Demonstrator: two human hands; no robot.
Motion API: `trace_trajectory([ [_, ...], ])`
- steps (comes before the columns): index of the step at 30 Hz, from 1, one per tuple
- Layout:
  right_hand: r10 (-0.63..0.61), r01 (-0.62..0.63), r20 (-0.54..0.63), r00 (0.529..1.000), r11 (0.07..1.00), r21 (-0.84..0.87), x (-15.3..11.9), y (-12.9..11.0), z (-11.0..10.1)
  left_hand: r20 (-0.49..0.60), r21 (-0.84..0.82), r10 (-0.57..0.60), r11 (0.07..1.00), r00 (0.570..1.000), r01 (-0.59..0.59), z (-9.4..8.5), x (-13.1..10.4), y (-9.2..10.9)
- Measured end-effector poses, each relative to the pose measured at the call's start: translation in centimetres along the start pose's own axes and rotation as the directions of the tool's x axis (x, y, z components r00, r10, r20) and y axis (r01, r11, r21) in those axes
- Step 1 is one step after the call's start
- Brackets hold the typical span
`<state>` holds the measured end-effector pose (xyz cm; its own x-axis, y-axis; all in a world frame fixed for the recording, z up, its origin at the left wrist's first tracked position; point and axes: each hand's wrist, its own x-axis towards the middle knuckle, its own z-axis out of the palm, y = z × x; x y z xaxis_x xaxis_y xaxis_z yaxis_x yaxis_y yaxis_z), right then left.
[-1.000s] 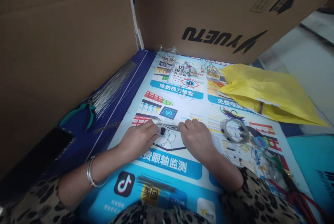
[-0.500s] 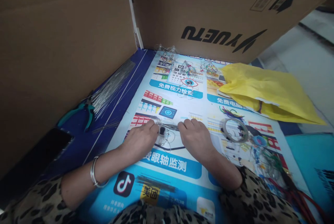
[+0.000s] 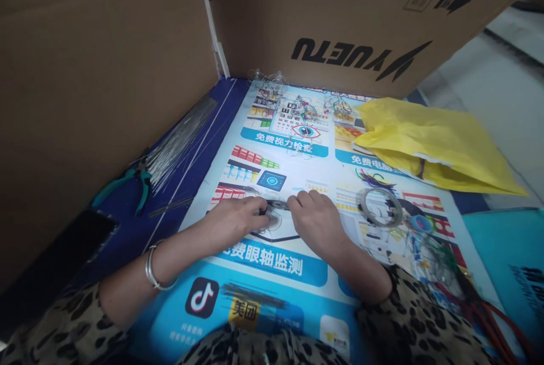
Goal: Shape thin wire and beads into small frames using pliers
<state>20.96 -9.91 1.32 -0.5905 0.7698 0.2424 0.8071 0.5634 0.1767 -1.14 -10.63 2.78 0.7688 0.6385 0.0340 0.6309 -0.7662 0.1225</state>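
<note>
My left hand (image 3: pixel 238 217) is closed, its thumb and fingertips pinched on thin wire (image 3: pixel 274 222) that curls in fine loops below the fingers. My right hand (image 3: pixel 317 220) is wrapped round a narrow grey metal tool, which looks like pliers (image 3: pixel 279 205). Its tip reaches across to the left fingertips, where the wire is gripped or touched; the exact contact is hidden by the fingers. Both hands are low over the printed poster sheet (image 3: pixel 276 297).
Teal-handled pliers (image 3: pixel 144 189) and a bundle of straight wires (image 3: pixel 181 141) lie left, above a black phone (image 3: pixel 96 234). On the right are a tape roll (image 3: pixel 362 206), red-handled scissors (image 3: pixel 488 319) and a yellow bag (image 3: pixel 437 138). Cardboard walls (image 3: pixel 340 8) stand behind; wire tangles (image 3: pixel 306 107) lie near them.
My left fingers have shifted slightly right over the wire piece, covering more of it, and the gap to my right hand is narrower. The camera view has moved a little.
</note>
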Motion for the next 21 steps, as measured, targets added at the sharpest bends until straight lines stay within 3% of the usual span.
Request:
trace_trajectory([
  [9, 0.0, 0.0, 0.004, 1.0, 1.0, -0.002, 0.1, -0.1, 0.2, -0.021, 0.072, 0.228, 0.971, 0.973, -0.226, -1.5, 1.1, -0.3],
  [16, 0.0, 0.0, 0.014, 1.0, 1.0, 0.002, 0.0, -0.1, 0.2, 0.004, 0.118, 0.248, 0.962, 0.969, -0.247, -2.0, 1.2, 0.0],
  [21, 0.005, -0.005, 0.007, 1.0, 1.0, 0.0, 0.0, -0.1, 0.4, 0.016, 0.111, 0.194, 0.975, 0.981, -0.195, -3.8, 0.3, 1.2],
])
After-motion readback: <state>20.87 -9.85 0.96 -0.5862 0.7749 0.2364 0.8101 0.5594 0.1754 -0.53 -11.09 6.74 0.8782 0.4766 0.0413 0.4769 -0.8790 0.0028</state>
